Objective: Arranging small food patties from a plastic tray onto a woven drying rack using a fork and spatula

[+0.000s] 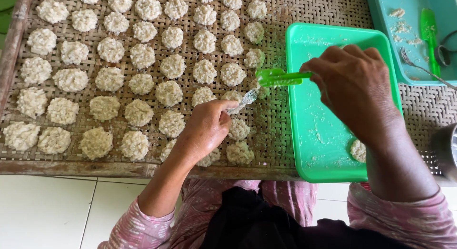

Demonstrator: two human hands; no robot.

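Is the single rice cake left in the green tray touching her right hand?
Apart. In the head view the rice cake lies on the green tray floor, bare tray showing between it and the right hand.

Landmark: woven mat [295, 11].
On the mat: rice patties [138, 56] in rows, left part.
Right of the patties: tray [333, 39], on the mat.
In the tray: one patty [358, 150], near corner.
Far right: second tray [385, 20].

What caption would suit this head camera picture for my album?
Left hand with a fork and right hand with a green spatula meet over a woven tray of rice patties.
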